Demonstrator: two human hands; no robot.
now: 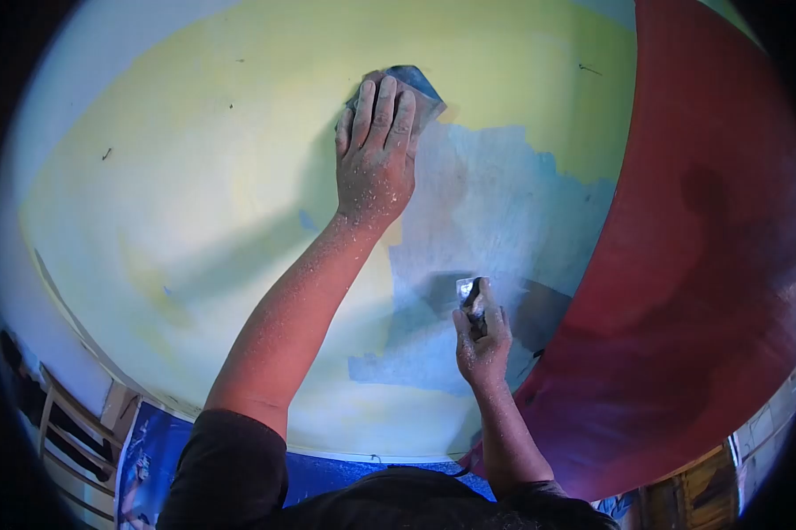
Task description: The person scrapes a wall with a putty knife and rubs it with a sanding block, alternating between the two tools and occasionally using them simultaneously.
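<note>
My left hand (376, 159) lies with its fingers over a dark folded sheet (420, 92), pressing it against the yellow and pale blue wall (274, 115). White specks dust the back of this hand and the forearm. Lower and to the right, my right hand (482, 340) is closed around a small scraper-like tool with a shiny blade (466, 289) and a dark handle. The blade points up, close to the bluish patch (504, 203) of the wall; whether it touches the surface is unclear.
A dark red surface (671, 238) curves down the right side. Small marks dot the wall. At the lower left stands a wooden chair or rack (80, 415) beside a blue sheet (159, 446). Wooden furniture (702, 490) shows at the lower right.
</note>
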